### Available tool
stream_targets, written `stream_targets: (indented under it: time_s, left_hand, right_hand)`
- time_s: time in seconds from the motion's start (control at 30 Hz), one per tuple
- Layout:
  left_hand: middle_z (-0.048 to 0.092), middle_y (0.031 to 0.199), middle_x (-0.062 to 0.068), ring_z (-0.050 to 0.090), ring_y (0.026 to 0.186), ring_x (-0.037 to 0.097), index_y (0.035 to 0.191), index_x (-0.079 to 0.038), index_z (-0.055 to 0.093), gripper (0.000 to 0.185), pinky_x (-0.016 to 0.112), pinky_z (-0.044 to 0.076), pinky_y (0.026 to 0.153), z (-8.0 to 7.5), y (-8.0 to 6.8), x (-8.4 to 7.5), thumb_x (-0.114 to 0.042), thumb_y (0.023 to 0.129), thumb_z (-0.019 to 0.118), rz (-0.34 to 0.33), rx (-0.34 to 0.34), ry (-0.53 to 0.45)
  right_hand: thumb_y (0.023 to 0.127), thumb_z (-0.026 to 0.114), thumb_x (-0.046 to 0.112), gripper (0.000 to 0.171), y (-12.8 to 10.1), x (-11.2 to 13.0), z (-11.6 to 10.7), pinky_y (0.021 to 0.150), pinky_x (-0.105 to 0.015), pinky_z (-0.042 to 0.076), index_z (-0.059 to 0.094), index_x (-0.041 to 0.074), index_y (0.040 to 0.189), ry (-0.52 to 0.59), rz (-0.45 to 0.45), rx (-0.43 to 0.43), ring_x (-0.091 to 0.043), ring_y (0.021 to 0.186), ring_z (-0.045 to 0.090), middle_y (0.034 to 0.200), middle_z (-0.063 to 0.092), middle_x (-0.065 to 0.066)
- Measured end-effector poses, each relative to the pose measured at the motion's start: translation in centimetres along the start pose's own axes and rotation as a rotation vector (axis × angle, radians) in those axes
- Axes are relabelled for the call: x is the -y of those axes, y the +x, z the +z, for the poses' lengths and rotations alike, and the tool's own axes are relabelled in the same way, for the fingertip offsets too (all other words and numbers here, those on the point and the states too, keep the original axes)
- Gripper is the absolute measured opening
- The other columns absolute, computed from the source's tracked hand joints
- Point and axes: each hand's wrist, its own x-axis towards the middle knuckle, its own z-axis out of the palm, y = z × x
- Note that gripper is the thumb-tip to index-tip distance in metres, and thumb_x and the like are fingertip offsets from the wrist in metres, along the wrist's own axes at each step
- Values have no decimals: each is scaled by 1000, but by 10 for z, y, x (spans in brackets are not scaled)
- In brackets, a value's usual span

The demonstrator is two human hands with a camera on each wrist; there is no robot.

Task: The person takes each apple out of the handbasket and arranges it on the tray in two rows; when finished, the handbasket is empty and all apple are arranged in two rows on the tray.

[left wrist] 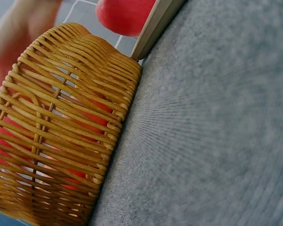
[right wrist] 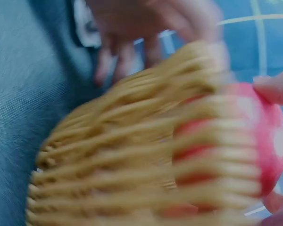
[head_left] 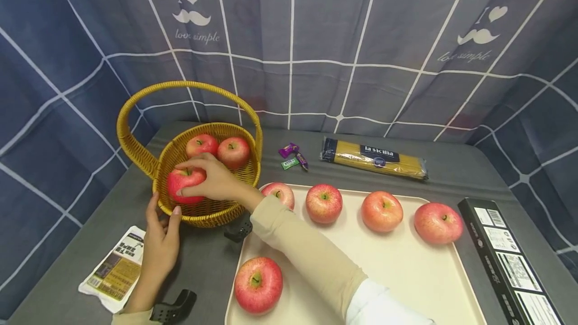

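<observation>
Fingers of the right hand [head_left: 215, 179] curled round a red apple [head_left: 184, 183] at the wicker basket [head_left: 212, 213] rim; the left hand [head_left: 160, 237], its grip released, steadied the basket's wall. Grey cloth covered the worktop [head_left: 456, 169], blue checked curtains [head_left: 370, 29] behind.

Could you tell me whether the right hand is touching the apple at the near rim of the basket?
Touching. In the head view the right hand lies over the apple, its fingers curled round it above the basket.
</observation>
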Motion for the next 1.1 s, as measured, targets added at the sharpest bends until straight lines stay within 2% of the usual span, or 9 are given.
stream_targets:
  time_s: [0.07,0.2,0.37,0.47,0.6,0.73,0.87,0.97,1.1]
  left_hand:
    - [48,120,26,54,99,34,145,-17,14,59,-3,28,71,-1,0,0,-25,95,43,-5,7,-1]
    - [46,121,28,51,102,38,146,-18,11,60,-2,27,71,-4,-2,1,-24,95,42,-14,16,-8]
    - [44,122,29,50,105,41,146,-20,8,61,-2,27,71,-5,-4,3,-24,96,41,-11,39,-22]
    - [42,124,30,49,107,43,146,-20,7,61,-3,27,70,-6,-4,4,-24,96,41,-3,46,-26]
    - [42,126,31,49,106,44,146,-19,7,61,-3,27,71,-6,-3,4,-24,95,41,7,45,-23]
    - [41,129,30,49,107,43,146,-19,8,61,-3,27,72,-7,-3,3,-24,96,41,8,33,-22]
    - [42,128,29,50,106,40,146,-19,9,60,-3,27,73,-5,-2,3,-23,95,42,8,25,-30]
    - [43,126,28,49,105,39,146,-20,9,61,-2,27,73,-4,-1,2,-24,95,42,6,27,-27]
    - [44,125,28,50,105,40,146,-20,8,61,-2,27,72,-4,-1,2,-24,96,41,9,36,-18]
  right_hand:
    - [70,77,31,54,-9,8,-14,90,-17,38,59,26,121,24,-8,-39,-4,118,38,129,45,5]
    - [69,77,27,56,-43,24,-48,88,-18,42,58,25,122,86,-89,-89,-6,117,39,129,42,4]
    - [70,76,22,53,-115,32,-82,88,-21,46,58,20,119,46,-225,-85,-10,118,38,127,41,0]
    - [71,75,25,51,-164,26,-92,90,-26,45,55,25,119,-53,-221,-51,-10,120,37,128,41,2]
    - [71,74,29,51,-220,9,-92,92,-30,43,53,31,118,-190,-186,-23,-10,119,39,126,41,5]
    - [67,77,28,56,-258,-9,-81,89,-26,44,52,32,117,-279,-195,-28,-7,114,43,123,42,7]
    - [62,78,26,60,-279,-21,-69,85,-22,43,51,31,115,-357,-221,-81,-6,108,45,121,42,6]
    - [59,78,24,62,-291,-27,-62,84,-21,43,51,30,115,-366,-207,-127,-5,107,45,120,41,7]
    - [62,78,26,61,-302,-30,-56,83,-20,44,50,27,116,-362,-214,-160,-5,108,44,120,40,6]
